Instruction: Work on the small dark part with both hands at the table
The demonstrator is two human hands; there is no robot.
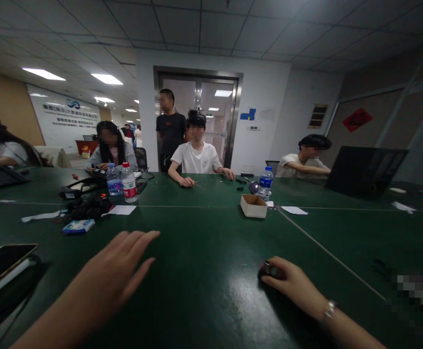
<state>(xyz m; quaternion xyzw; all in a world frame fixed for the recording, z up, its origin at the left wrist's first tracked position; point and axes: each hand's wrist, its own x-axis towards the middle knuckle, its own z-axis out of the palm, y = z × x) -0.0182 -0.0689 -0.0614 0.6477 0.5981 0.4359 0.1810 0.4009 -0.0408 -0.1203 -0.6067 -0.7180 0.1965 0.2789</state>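
My left hand hovers over the green table, fingers stretched out and thumb apart, with nothing in it. Between the thumb and fingers of my right hand is a small dark rounded object with a shiny part on top. It is low over the table or touching it; I cannot tell which. My fingers cover much of it, so its kind does not show. Beyond my right hand stands an open cardboard box.
Two bottles stand left of centre, near black cables and a tissue pack. Another bottle is behind the box. At left lies a phone. Several people sit across the table; one stands by the door. A black monitor is at right.
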